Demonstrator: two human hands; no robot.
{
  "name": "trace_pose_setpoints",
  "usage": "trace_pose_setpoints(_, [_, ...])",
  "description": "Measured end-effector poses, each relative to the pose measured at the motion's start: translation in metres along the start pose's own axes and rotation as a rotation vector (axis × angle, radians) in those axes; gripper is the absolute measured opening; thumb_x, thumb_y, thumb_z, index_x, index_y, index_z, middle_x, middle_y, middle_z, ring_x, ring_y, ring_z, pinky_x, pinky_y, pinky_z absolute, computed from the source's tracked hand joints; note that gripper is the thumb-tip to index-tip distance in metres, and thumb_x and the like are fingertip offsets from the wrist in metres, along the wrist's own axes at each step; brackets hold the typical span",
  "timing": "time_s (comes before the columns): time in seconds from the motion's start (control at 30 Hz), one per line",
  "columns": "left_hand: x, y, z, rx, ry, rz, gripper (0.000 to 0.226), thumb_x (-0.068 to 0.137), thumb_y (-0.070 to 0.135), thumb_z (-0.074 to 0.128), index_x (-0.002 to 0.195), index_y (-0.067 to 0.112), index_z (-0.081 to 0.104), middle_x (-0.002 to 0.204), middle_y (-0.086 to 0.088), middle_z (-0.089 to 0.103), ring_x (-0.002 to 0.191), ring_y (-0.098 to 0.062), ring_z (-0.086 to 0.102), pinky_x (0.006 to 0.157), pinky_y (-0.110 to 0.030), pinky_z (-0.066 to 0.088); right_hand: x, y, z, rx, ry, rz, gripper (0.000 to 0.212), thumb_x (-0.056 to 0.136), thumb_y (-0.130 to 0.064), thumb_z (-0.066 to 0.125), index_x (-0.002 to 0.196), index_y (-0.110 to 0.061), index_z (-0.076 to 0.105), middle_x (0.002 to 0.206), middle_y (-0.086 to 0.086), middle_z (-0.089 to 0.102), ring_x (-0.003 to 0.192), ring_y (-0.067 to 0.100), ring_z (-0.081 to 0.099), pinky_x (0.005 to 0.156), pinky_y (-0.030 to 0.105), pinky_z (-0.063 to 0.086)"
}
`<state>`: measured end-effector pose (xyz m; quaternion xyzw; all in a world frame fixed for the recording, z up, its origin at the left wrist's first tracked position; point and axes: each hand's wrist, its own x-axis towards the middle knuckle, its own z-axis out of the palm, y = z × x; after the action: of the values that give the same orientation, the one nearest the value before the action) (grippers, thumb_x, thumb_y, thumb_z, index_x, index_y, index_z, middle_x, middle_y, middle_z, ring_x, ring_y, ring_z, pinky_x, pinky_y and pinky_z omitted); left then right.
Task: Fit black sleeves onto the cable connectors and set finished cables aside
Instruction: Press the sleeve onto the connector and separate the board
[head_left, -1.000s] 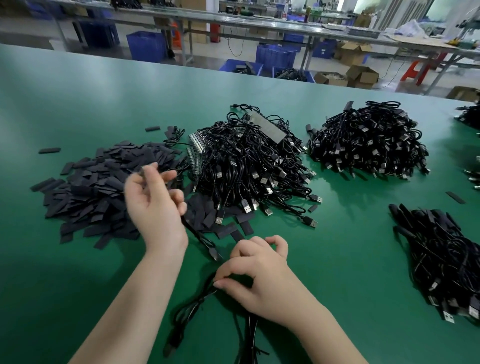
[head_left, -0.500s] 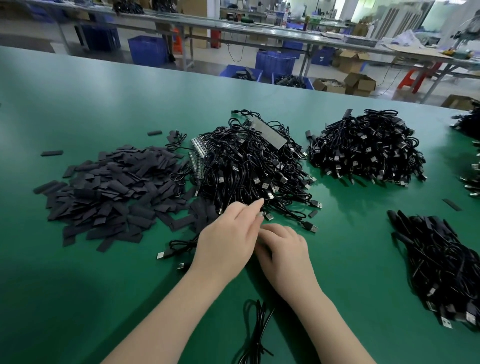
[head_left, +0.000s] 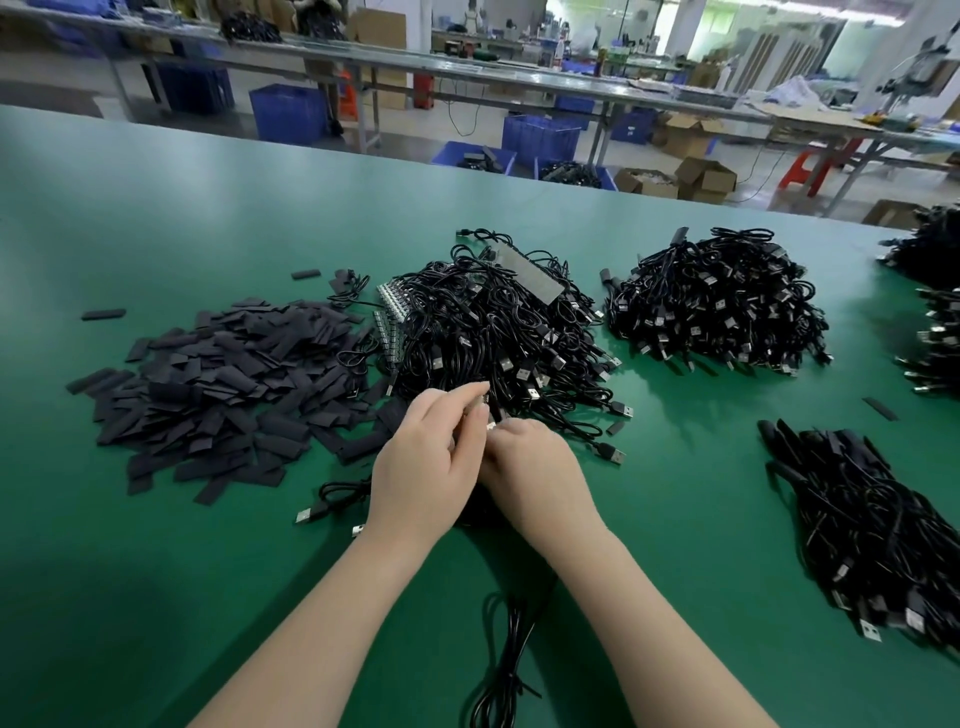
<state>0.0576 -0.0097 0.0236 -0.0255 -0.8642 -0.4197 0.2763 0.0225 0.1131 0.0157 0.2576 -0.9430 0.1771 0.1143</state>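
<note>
Across the green worktop (head_left: 156, 218) lie heaps: a middle cable pile (head_left: 498, 332), another cable pile (head_left: 717, 301) to its right, a third cable heap (head_left: 883, 535) at the near right, and flat black sleeves (head_left: 218, 395) spread on the left. Just before the middle pile, the left hand (head_left: 426, 467) and right hand (head_left: 535, 467) meet, fingers curled, pinching a small metal connector (head_left: 491, 426) between them. A loose cable (head_left: 332, 499) lies just left of the left wrist.
</note>
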Motion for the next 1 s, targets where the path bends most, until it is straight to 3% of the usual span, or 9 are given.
trace_pose_setpoints(0.13, [-0.004, 0.0, 0.004, -0.028, -0.077, 0.024, 0.02, 0.097, 0.036, 0.053, 0.11, 0.025, 0.063, 0.095, 0.016, 0.055, 0.068, -0.01, 0.052, 0.062, -0.028, 0.047, -0.026, 0.014, -0.011, 0.604, 0.296, 0.43, 0.013, 0.091, -0.016, 0.068, 0.095, -0.029, 0.069, 0.084, -0.014, 0.071, 0.08, 0.004, 0.068, 0.076, 0.022, 0.053])
trace_pose_setpoints(0.27, [-0.01, -0.002, 0.012, 0.032, -0.237, 0.039, 0.015, 0.092, 0.042, 0.057, 0.101, 0.031, 0.06, 0.09, 0.018, 0.055, 0.063, 0.001, 0.05, 0.055, -0.017, 0.035, -0.044, 0.021, -0.014, 1.04, 0.292, 0.556, 0.035, 0.091, -0.01, 0.068, 0.114, -0.034, 0.058, 0.077, -0.006, 0.067, 0.068, 0.012, 0.071, 0.067, 0.019, 0.053])
trace_pose_setpoints(0.33, [-0.011, -0.001, 0.014, 0.007, -0.274, 0.02, 0.017, 0.088, 0.049, 0.057, 0.096, 0.034, 0.059, 0.087, 0.019, 0.055, 0.062, 0.007, 0.048, 0.054, -0.015, 0.031, -0.047, 0.023, -0.016, 1.077, 0.283, 0.538, 0.035, 0.091, -0.008, 0.067, 0.116, -0.032, 0.062, 0.075, -0.005, 0.065, 0.064, 0.011, 0.068, 0.067, 0.02, 0.054])
trace_pose_setpoints(0.43, [-0.009, -0.002, 0.014, -0.047, -0.299, -0.012, 0.022, 0.083, 0.055, 0.061, 0.1, 0.041, 0.063, 0.092, 0.019, 0.059, 0.072, 0.006, 0.053, 0.06, -0.02, 0.041, -0.048, 0.021, -0.02, 1.104, 0.3, 0.511, 0.022, 0.09, -0.008, 0.069, 0.101, -0.027, 0.07, 0.068, -0.002, 0.067, 0.061, 0.01, 0.064, 0.066, 0.021, 0.053])
trace_pose_setpoints(0.6, [-0.008, -0.004, 0.014, -0.091, -0.316, -0.007, 0.026, 0.081, 0.041, 0.073, 0.107, 0.04, 0.069, 0.093, 0.021, 0.06, 0.085, -0.001, 0.059, 0.071, -0.028, 0.053, -0.047, 0.019, -0.022, 1.192, 0.333, 0.55, 0.022, 0.087, -0.009, 0.072, 0.09, -0.031, 0.069, 0.065, 0.0, 0.067, 0.06, 0.012, 0.062, 0.064, 0.022, 0.054])
trace_pose_setpoints(0.73, [-0.007, -0.007, 0.015, -0.162, -0.299, -0.027, 0.025, 0.083, 0.039, 0.073, 0.107, 0.041, 0.07, 0.097, 0.023, 0.062, 0.093, 0.0, 0.059, 0.067, -0.013, 0.046, -0.047, 0.018, -0.023, 1.274, 0.314, 0.55, 0.023, 0.088, -0.01, 0.072, 0.097, -0.031, 0.07, 0.066, 0.0, 0.068, 0.062, 0.012, 0.064, 0.067, 0.023, 0.055])
trace_pose_setpoints(0.87, [-0.006, -0.006, 0.015, -0.257, -0.322, -0.036, 0.019, 0.084, 0.04, 0.07, 0.101, 0.049, 0.068, 0.102, 0.026, 0.062, 0.095, 0.0, 0.06, 0.066, -0.009, 0.044, -0.048, 0.016, -0.024, 1.395, 0.256, 0.51, 0.023, 0.086, -0.012, 0.074, 0.103, -0.028, 0.077, 0.07, -0.001, 0.069, 0.062, 0.01, 0.063, 0.068, 0.019, 0.053])
trace_pose_setpoints(1.0, [-0.004, -0.006, 0.014, -0.313, -0.326, -0.052, 0.015, 0.077, 0.055, 0.063, 0.092, 0.058, 0.065, 0.098, 0.027, 0.065, 0.092, 0.003, 0.062, 0.068, -0.007, 0.045, -0.046, 0.017, -0.025, 1.576, 0.245, 0.553, 0.034, 0.066, -0.031, 0.08, 0.099, -0.025, 0.08, 0.08, 0.002, 0.072, 0.066, 0.015, 0.064, 0.068, 0.023, 0.054])
